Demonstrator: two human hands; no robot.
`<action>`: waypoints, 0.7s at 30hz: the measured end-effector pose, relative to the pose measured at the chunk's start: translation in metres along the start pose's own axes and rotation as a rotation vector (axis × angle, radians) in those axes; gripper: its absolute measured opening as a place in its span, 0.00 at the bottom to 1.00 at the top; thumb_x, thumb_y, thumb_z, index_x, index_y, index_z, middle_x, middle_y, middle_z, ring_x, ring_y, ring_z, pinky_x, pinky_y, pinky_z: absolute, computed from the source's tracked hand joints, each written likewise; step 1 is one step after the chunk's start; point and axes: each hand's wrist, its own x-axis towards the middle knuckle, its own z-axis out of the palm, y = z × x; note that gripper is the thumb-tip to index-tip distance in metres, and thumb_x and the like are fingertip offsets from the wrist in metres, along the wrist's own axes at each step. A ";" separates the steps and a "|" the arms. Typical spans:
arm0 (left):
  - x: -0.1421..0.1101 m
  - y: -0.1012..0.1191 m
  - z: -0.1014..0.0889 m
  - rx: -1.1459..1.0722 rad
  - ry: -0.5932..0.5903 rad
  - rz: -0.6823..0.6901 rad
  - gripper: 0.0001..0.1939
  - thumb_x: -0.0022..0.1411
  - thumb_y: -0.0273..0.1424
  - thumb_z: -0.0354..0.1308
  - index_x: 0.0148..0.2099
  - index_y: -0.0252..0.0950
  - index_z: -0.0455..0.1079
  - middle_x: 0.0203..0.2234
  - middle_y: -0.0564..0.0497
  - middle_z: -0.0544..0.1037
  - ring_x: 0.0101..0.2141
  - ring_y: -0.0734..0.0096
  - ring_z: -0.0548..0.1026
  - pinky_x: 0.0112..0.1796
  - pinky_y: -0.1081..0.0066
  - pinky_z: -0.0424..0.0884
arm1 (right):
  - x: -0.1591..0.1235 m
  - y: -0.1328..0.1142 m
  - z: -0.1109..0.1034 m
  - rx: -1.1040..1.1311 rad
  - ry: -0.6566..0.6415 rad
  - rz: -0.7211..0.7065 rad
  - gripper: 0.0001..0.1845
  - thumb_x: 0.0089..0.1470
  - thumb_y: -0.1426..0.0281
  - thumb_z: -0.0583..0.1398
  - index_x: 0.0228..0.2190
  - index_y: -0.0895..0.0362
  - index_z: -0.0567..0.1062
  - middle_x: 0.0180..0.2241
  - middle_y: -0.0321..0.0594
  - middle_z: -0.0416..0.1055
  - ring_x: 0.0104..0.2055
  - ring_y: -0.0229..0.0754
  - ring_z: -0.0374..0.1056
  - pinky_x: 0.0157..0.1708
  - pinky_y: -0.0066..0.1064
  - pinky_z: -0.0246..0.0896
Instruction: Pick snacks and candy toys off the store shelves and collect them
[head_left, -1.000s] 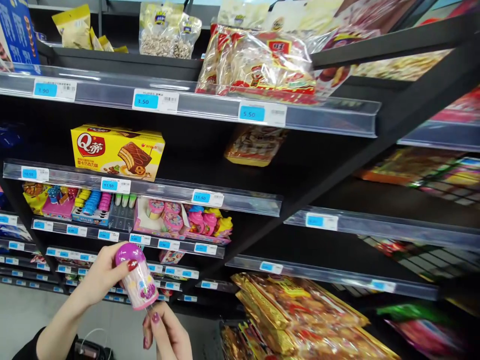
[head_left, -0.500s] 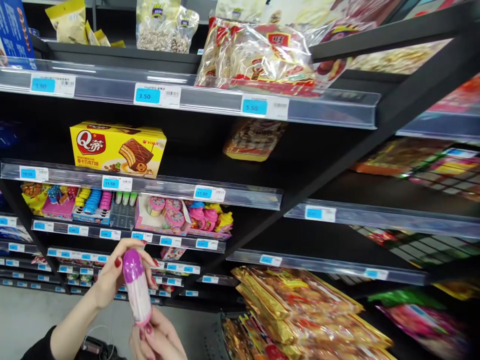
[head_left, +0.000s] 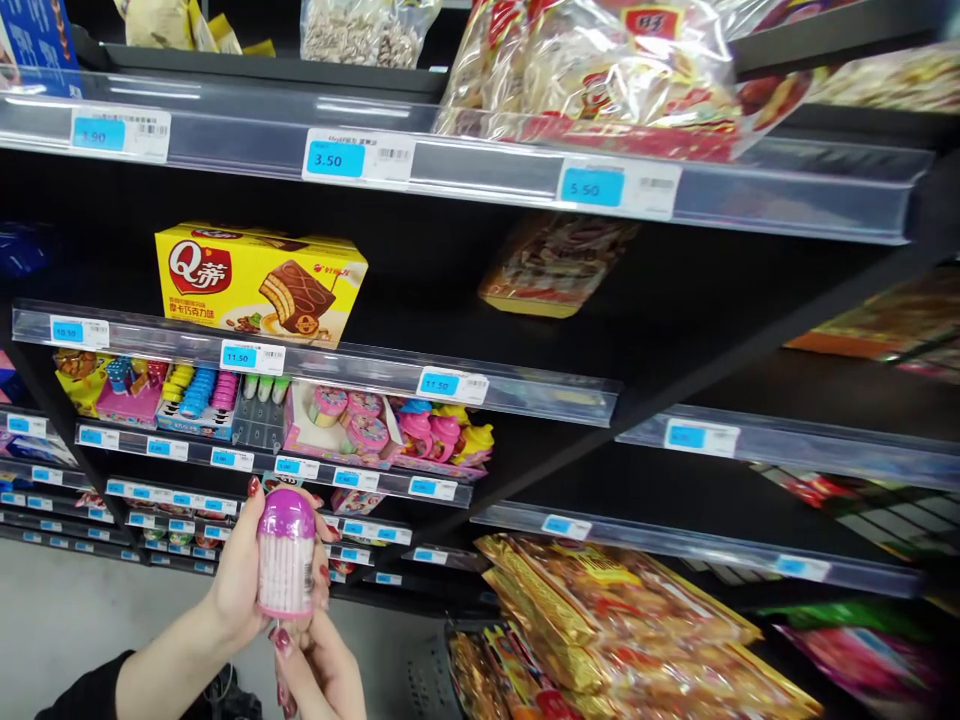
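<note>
A capsule-shaped plastic container (head_left: 286, 565) with a purple domed top, white stick-like contents and a pink base is held upright in front of the shelves. A barcode shows on its right side. My left hand (head_left: 238, 580) is wrapped round it from behind, its fingertips showing at the right edge. Just under the pink base, my right hand (head_left: 322, 665) has thumb and fingers closed at the container's bottom; what exactly they pinch there is partly hidden. Both hands have dark red nails.
Shelves carry a yellow cake box (head_left: 259, 285), small colourful toy-like sweets in a pink display box (head_left: 337, 425), and clear snack bags (head_left: 600, 75) higher up. Gold snack packs (head_left: 600, 610) are piled at lower right, beside a grey basket (head_left: 427, 680).
The container has turned from leaning to upright, now showing its barcode and broad side. My left hand has shifted to its left side. The view has moved closer to the shelves.
</note>
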 end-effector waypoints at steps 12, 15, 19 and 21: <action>0.007 0.000 0.004 -0.035 0.081 -0.058 0.22 0.63 0.44 0.43 0.40 0.31 0.69 0.26 0.48 0.73 0.22 0.75 0.69 0.22 0.76 0.64 | 0.004 0.016 -0.007 -0.279 0.167 -0.224 0.19 0.53 0.54 0.55 0.23 0.56 0.66 0.14 0.28 0.52 0.16 0.32 0.47 0.18 0.25 0.44; 0.005 -0.002 0.004 -0.004 0.110 -0.071 0.18 0.63 0.41 0.46 0.45 0.34 0.68 0.28 0.49 0.73 0.26 0.74 0.71 0.27 0.74 0.67 | 0.004 0.021 -0.015 -0.743 0.417 -0.593 0.15 0.58 0.61 0.51 0.27 0.56 0.70 0.19 0.36 0.63 0.22 0.37 0.58 0.27 0.29 0.53; 0.002 -0.005 0.003 0.089 0.034 -0.025 0.12 0.61 0.35 0.51 0.45 0.37 0.68 0.29 0.50 0.74 0.28 0.71 0.74 0.31 0.71 0.69 | 0.005 0.025 -0.023 -0.894 0.491 -0.698 0.18 0.61 0.64 0.46 0.27 0.57 0.69 0.21 0.39 0.67 0.25 0.40 0.62 0.29 0.31 0.54; 0.001 -0.008 0.002 0.114 -0.034 -0.029 0.09 0.60 0.32 0.52 0.42 0.36 0.69 0.29 0.49 0.75 0.28 0.68 0.75 0.31 0.69 0.70 | 0.002 0.026 -0.022 -0.754 0.423 -0.560 0.21 0.61 0.61 0.45 0.24 0.56 0.67 0.16 0.35 0.62 0.20 0.38 0.59 0.24 0.29 0.51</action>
